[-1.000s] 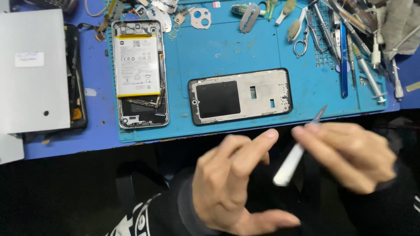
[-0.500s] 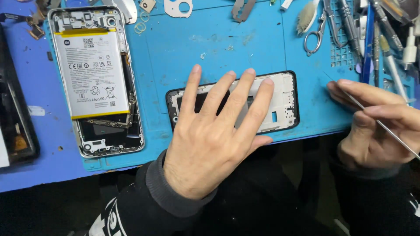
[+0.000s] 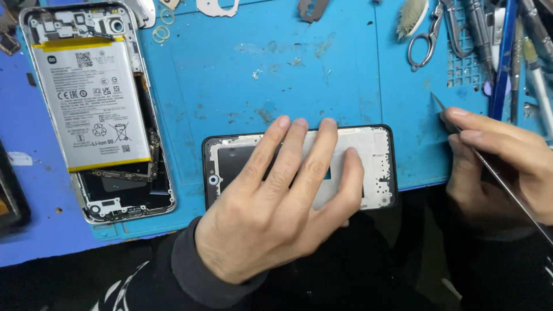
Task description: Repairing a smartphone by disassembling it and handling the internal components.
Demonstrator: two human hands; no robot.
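Left hand (image 3: 276,213) flat, open, pinning phone frame (image 3: 377,167). Right hand (image 3: 501,167) pinching thin probe (image 3: 461,135). Risk: frame slides, probe tip gouges it.

A black-edged phone frame (image 3: 377,164) lies flat, lengthwise, at the blue mat's (image 3: 259,75) near edge.
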